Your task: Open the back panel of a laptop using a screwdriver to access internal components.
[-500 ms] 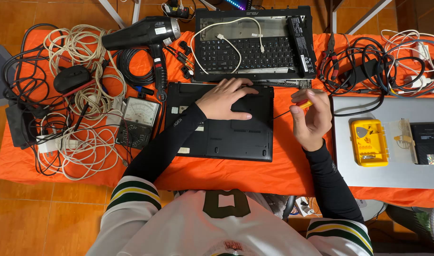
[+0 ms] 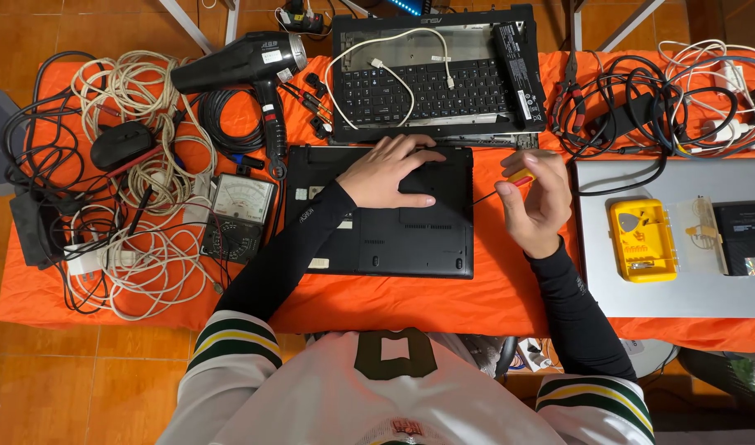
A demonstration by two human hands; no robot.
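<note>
A black laptop (image 2: pixel 385 218) lies upside down in the middle of the orange cloth (image 2: pixel 493 297), and everything else is placed around it. The left hand (image 2: pixel 390 171) rests flat on the laptop's upper edge, fingers stretched out and close together, pressing on the bottom cover. Just right of the laptop, the right hand (image 2: pixel 535 202) hovers above the cloth with its fingers curled and pinched around a small screwdriver (image 2: pixel 516 179) with a red and yellow handle; its thin shaft points toward the laptop's right edge. Beyond the laptop lies an opened keyboard tray (image 2: pixel 431 78) with a white cable (image 2: pixel 377 62) looped across it. To the laptop's left sit a multimeter (image 2: pixel 239 216) and a black hair dryer (image 2: pixel 250 70). Well to the right, a yellow case (image 2: pixel 641 239) rests on a grey laptop (image 2: pixel 674 288).
</note>
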